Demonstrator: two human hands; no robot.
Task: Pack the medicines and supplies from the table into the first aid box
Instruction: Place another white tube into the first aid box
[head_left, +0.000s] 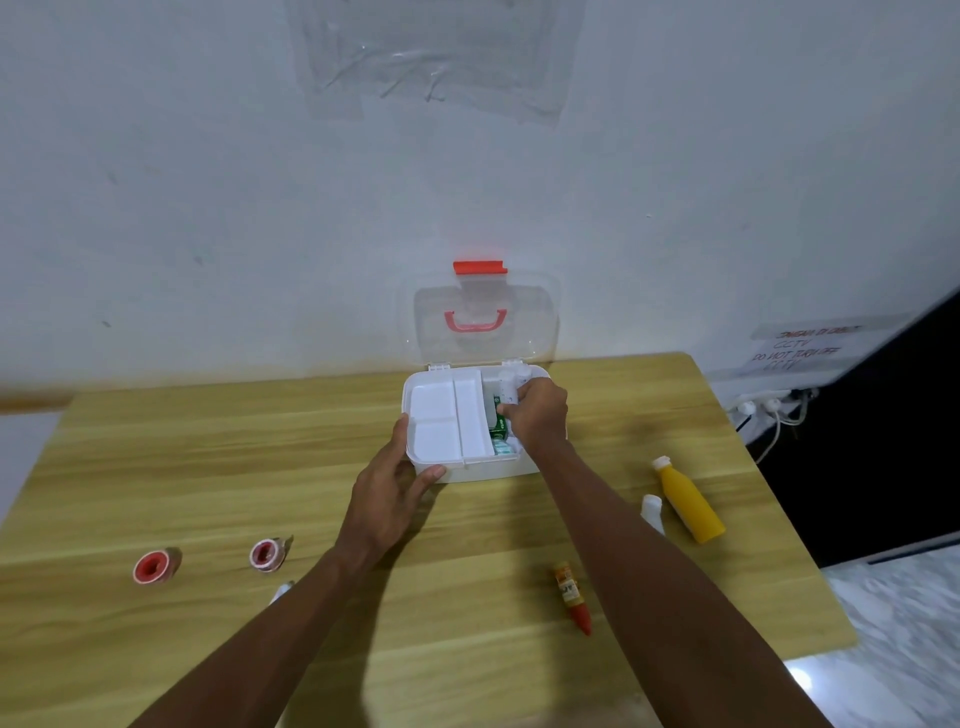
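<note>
Wood: a pale wood-grain table (208, 467) fills the lower half of the frame, set against a white wall.
Box: the white first aid box (493, 470) sits just above the frame's centre, at the far edge of the table.
Lid: the clear lid (530, 322) stands upright against the wall, with a red handle (475, 320) and a red latch (479, 267) at its top.
Tray: a white divided tray (449, 415) covers the left part of the box.
Inside: a green packet (500, 418) and other small items show in the uncovered right part; what they are is unclear.
Left hand: the left hand (392, 499) grips the box's near-left corner, thumb on the rim, fingers curled along the front wall.
Right hand: the right hand (537, 415) reaches into the right part of the box, fingers closed on a small white bottle (508, 387).
Right of frame: a yellow bottle (685, 501) lies on its side, with a small white container (652, 512) just beside it.
Lower centre: an orange tube with a red cap (571, 597) lies between the forearms.
Lower left: two red-cored tape rolls (156, 566) (269, 555) rest well apart from the box.
Near left forearm: a small white object (282, 592) peeks out, mostly hidden.
</note>
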